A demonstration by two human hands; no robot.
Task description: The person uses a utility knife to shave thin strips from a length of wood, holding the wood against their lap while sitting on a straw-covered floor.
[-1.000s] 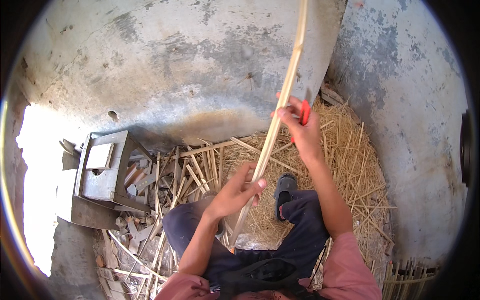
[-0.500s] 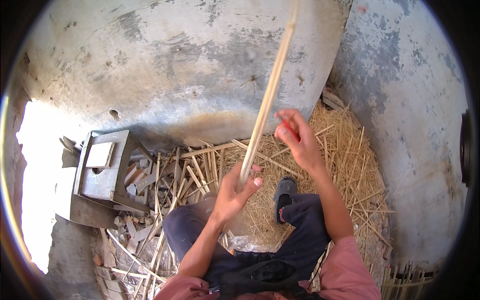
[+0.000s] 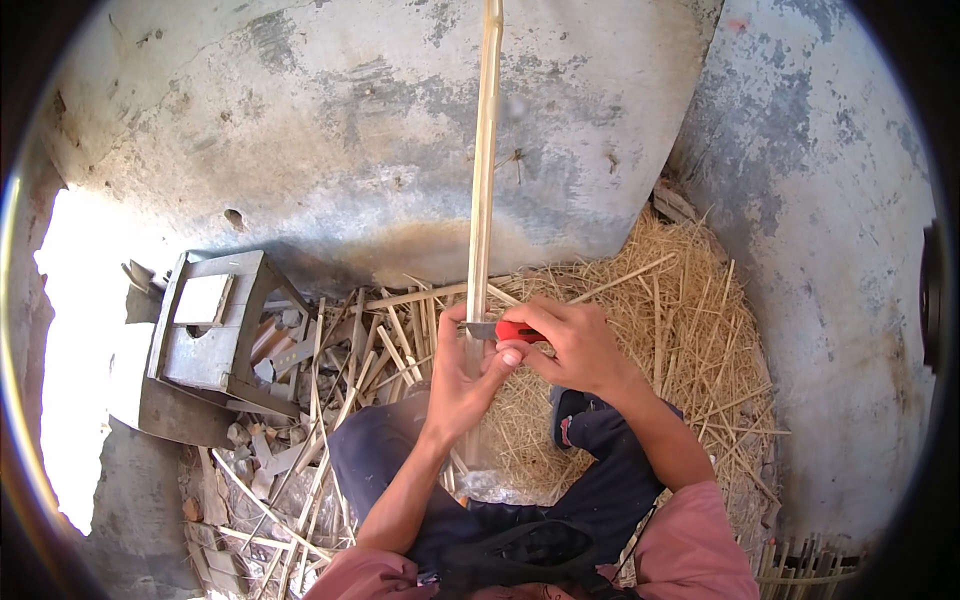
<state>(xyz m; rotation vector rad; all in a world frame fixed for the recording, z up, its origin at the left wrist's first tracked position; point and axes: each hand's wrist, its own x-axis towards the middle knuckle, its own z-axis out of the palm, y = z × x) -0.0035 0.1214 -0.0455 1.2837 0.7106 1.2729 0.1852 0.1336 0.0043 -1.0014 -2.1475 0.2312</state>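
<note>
Wall (image 3: pixel 330 120) bkgd; pale strip (image 3: pixel 481 180), long axis ~vert. in-view

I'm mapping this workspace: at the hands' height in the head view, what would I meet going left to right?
Bright opening, grey wooden furniture, scattered strips, left hand, bamboo strip, red knife handle, right hand, straw-like heap, dark round object.
</note>
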